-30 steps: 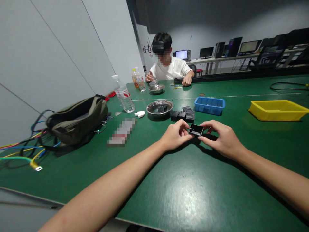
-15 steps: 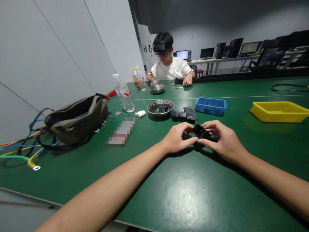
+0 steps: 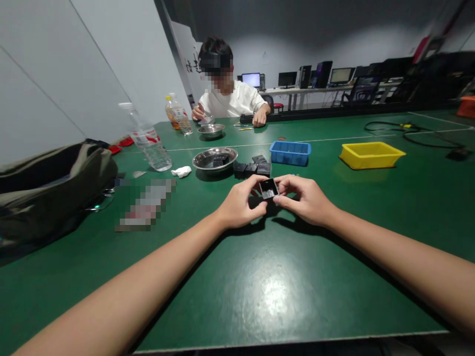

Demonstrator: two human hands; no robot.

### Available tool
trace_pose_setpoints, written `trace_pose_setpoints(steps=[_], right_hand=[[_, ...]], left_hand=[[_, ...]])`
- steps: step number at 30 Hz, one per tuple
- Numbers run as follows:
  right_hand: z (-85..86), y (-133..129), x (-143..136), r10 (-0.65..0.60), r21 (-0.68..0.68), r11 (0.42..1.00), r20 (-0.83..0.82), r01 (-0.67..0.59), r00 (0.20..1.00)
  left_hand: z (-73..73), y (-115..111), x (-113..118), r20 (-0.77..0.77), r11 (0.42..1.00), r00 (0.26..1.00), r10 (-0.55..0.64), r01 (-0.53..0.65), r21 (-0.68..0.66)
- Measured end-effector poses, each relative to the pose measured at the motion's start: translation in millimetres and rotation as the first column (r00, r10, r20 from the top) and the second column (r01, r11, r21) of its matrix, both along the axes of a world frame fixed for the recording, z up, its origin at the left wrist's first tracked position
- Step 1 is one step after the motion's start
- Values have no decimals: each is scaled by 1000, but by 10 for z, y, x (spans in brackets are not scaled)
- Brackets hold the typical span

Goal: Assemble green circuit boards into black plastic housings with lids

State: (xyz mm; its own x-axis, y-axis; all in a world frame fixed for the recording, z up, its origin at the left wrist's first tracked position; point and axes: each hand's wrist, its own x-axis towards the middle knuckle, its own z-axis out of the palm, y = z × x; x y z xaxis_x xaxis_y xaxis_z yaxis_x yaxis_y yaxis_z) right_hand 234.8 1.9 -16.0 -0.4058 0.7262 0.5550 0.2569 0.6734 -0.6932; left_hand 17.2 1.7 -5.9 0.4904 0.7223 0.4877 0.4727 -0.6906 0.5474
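Note:
A small black box (image 3: 269, 189) is held up between both hands, its hollow side facing me. My left hand (image 3: 243, 202) grips its left edge with thumb and fingers. On the right edge, the thumb and fingertips of my right hand (image 3: 306, 200) pinch it. Just beyond the hands lie several black blocks (image 3: 252, 170) on the green table (image 3: 230, 277). Left of them a metal bowl (image 3: 214, 168) has black parts inside. A blue divided tray (image 3: 290, 154) stands behind my right hand.
A yellow tray (image 3: 372, 155) sits at the right, with black cables (image 3: 415, 132) behind. Leftward are a white tissue (image 3: 181, 171), a water bottle (image 3: 150, 146), a blurred flat item (image 3: 146, 205) and a dark bag (image 3: 52, 188). Across the table sits a person (image 3: 233, 101) near another bowl (image 3: 211, 131).
The view has swung to the right, so things appear further left. The black box has been turned, and its hollow inside now faces me.

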Motion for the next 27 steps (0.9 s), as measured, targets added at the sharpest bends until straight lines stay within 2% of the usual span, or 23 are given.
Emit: trace_pose_setpoints(steps=[9,19,27], right_hand=[[-32,30,-7,40,-45,998,-115,-45,993],[-68,39,6,116,-253,952,-216,-170,970],[-54,25,-14,158,-259,941,-238,-219,958]], left_hand=[[-15,18,-3,11,998,1000,-26,25,61],[-20,36,-17,7,992,1000,-2,1,124],[-17,41,-17,2,991,1000,-2,2,134]])
